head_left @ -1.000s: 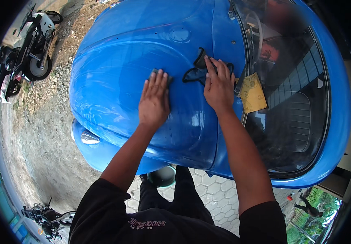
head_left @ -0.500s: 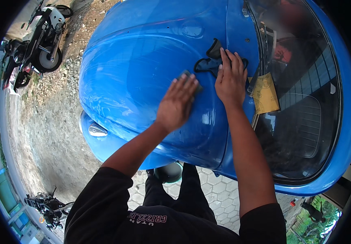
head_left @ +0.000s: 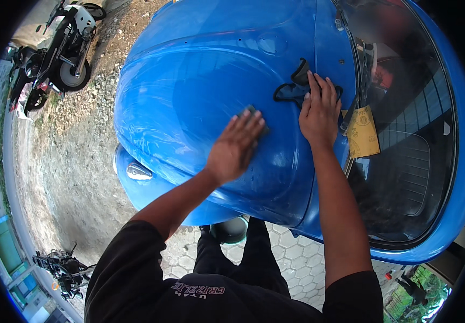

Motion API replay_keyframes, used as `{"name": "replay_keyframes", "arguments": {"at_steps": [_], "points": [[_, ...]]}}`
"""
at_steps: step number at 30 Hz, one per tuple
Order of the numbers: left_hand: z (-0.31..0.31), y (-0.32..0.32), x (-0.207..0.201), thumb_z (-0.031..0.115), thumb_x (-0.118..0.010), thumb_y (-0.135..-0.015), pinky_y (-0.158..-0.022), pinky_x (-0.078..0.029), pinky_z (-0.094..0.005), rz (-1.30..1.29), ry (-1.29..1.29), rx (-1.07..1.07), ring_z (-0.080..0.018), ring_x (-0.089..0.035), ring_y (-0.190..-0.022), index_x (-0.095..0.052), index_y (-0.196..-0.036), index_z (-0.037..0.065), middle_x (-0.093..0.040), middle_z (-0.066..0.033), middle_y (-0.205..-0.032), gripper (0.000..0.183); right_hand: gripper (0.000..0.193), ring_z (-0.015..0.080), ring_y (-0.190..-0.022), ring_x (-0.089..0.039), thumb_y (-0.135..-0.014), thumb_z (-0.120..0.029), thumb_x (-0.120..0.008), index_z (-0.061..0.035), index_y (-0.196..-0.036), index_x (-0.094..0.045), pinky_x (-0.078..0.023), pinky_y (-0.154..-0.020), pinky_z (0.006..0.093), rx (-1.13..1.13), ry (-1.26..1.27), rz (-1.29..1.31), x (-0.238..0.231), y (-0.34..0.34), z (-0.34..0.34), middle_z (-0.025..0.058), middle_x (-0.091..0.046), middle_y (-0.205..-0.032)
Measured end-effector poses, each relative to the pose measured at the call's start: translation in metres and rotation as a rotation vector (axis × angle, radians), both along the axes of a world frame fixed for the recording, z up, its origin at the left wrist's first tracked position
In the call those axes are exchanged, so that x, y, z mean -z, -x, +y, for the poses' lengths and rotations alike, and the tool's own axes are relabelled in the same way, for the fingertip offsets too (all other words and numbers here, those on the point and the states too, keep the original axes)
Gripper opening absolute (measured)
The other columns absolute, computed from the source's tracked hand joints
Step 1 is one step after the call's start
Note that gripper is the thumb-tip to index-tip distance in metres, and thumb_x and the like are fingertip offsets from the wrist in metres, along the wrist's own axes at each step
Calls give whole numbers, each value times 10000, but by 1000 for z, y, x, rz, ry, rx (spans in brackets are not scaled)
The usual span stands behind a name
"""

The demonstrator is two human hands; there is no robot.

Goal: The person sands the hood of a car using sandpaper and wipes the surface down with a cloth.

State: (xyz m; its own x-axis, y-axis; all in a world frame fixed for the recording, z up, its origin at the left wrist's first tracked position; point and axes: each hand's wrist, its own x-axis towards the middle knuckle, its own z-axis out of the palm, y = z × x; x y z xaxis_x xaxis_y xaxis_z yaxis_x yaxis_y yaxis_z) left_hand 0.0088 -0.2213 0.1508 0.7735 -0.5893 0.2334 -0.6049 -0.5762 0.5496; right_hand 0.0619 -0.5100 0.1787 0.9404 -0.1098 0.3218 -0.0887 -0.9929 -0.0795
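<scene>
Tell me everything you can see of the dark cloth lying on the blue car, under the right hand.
The dark blue-black cloth is soft and crumpled, with one corner folded upward and black edging. It lies on the glossy blue car hood, close to the windscreen's lower edge. The right hand rests flat on its near part, fingers spread, covering some of it. The left hand does not touch it.

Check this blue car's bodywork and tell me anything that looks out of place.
A yellow-brown sheet lies askew, tucked at the window edge by the right hand. A dark cloth sits crumpled on the blue panel. The paint shows no visible damage.
</scene>
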Motion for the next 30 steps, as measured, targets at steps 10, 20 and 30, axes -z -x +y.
{"name": "replay_keyframes", "arguments": {"at_steps": [10,20,30], "points": [[16,-72,19,105,-662,-1165,-1482,-318,-560,-206,-41,-469,-390,-456,-1775,-561,-1799,65,-546,-193,-1869,643,573,329,-1775,-396,-1259,-268,-483,-255,-1832,-515,-334,-1428,711,-36,-31,-35,-1,-3,3,51,-539,-1807],[-26,-35,8,138,-710,-1142,-1492,-317,-531,-119,-88,-135,-331,-409,-1805,-520,-1833,109,-484,-113,-1924,717,582,328,-1771,-395,-1243,-275,-513,-247,-1824,-519,-339,-1428,699,-34,-7,-39,-4,-3,4,48,-535,-1813],[-21,54,-2,128,-634,-1181,-1495,-310,-533,-20,-141,404,-337,-411,-1801,-508,-1833,90,-489,-120,-1918,665,576,324,-1758,-417,-1225,-265,-531,-240,-1800,-557,-371,-1397,695,-45,9,-89,0,-1,0,48,-561,-1788]]}}
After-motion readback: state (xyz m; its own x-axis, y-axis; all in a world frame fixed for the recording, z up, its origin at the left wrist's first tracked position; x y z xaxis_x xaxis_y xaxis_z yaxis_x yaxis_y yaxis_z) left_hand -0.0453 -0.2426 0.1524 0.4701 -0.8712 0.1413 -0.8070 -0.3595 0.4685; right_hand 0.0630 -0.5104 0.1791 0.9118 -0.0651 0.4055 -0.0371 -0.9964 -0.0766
